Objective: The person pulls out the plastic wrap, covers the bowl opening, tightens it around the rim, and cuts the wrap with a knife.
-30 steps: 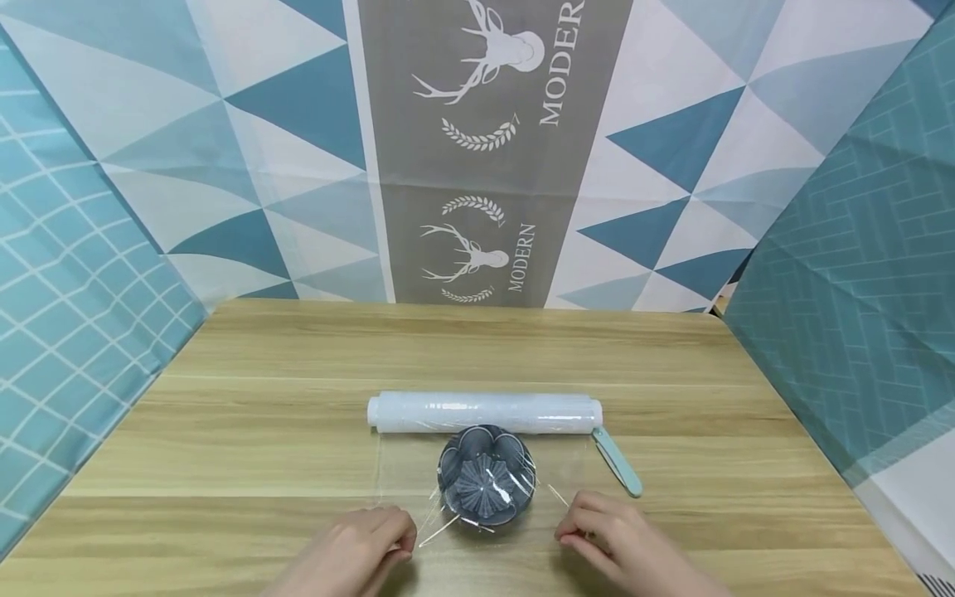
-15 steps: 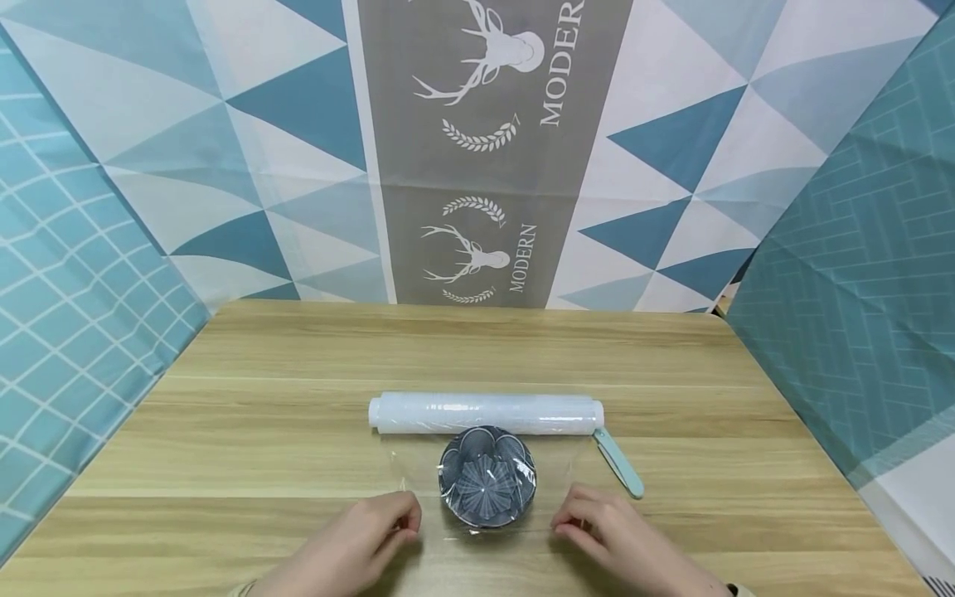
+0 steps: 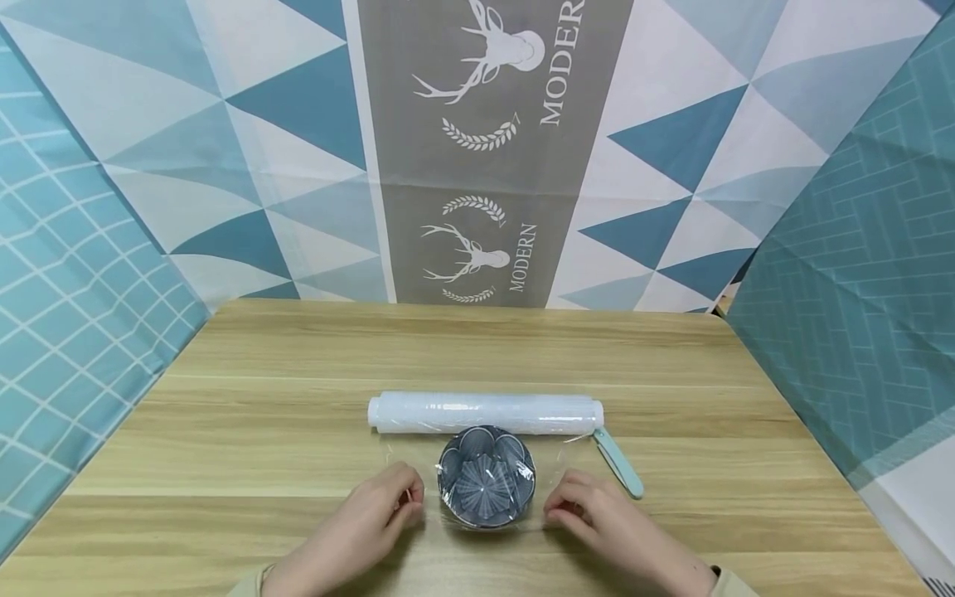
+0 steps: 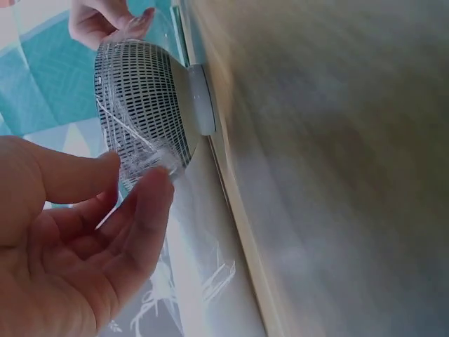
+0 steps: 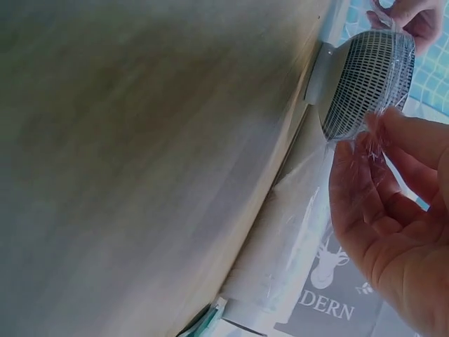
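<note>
A dark blue-grey patterned bowl stands on the table, its mouth covered by clear cling film. To the left of the bowl, my left hand holds the film's edge between thumb and fingers, close to the rim. On the other side my right hand pinches the film, which drapes over its fingers in the right wrist view. From the side, the bowl shows a checked outer wall and a narrow foot. Just behind it lies the white roll of cling film.
A pale green folding-style knife or cutter lies at the roll's right end. The wooden table reaches back to a patterned cloth wall, with blue-green cloth at both sides.
Both hands have moved slightly forward and inward, up beside the bowl. The film that was spread toward the hands is drawn in closer around the rim. Bowl, roll and cutter have stayed put.
</note>
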`<state>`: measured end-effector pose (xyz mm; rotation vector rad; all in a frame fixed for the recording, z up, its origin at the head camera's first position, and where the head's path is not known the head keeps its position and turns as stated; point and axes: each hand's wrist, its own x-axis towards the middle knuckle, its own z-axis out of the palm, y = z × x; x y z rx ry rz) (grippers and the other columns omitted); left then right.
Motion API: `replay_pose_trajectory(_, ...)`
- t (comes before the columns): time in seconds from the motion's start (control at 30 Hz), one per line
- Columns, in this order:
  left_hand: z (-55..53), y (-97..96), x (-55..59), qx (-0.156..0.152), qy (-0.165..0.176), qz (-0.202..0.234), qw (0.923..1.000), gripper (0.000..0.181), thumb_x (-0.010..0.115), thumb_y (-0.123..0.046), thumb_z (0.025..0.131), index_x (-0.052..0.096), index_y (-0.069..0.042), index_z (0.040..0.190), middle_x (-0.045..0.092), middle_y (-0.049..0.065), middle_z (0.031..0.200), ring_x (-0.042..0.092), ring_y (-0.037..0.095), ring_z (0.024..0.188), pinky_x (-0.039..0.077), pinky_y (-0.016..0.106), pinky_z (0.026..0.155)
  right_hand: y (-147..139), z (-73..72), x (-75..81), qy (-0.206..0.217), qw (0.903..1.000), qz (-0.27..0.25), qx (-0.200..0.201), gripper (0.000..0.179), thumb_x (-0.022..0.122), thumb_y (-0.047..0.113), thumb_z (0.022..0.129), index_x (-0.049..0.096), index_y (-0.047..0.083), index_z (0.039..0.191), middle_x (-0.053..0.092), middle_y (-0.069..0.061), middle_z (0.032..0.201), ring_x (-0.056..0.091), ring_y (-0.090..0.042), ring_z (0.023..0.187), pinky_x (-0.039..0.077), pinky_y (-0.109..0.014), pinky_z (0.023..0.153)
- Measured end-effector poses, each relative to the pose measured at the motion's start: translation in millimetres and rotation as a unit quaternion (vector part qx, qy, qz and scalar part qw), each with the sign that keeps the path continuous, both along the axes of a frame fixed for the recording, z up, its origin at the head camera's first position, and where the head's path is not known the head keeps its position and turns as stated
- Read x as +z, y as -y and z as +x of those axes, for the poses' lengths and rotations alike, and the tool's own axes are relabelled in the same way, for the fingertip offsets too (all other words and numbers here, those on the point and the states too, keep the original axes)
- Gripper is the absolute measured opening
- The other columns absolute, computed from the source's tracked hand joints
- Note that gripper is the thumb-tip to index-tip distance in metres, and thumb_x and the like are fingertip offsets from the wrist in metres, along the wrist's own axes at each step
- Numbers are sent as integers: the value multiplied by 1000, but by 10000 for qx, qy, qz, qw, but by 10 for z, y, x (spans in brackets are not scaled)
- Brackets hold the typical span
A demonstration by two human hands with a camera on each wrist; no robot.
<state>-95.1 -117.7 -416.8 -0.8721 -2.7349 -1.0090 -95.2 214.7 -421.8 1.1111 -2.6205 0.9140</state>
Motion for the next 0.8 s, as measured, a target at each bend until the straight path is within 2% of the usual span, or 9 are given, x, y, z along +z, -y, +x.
replay_pose_trajectory(0.2,-33,-86,28,520,23,77,9986,23,73,0,87,58,-17,85,55,-12,81,50,-3,75,51,22,65,66,-32,8,15,9991,-376,-176,13,76,2,87,69,10,93,68,5,89,57,5,82,55,-18,67)
replay_pose_trajectory(0.4,-51,-170,62,857,286,152,9958,23,74,0,87,59,-17,84,54,-11,78,47,-3,70,48,21,62,135,-59,56,-124,9981,-434,-416,17,76,-1,86,67,12,92,68,5,90,60,2,82,57,-18,69)
replay_pose_trajectory(0.8,-77,-269,59,1052,384,477,9926,23,76,2,84,62,-16,85,57,-10,74,46,-3,67,47,19,59,292,-76,84,-229,9949,-360,-919,28,73,-11,79,65,11,95,69,3,90,65,-3,80,58,-20,70)
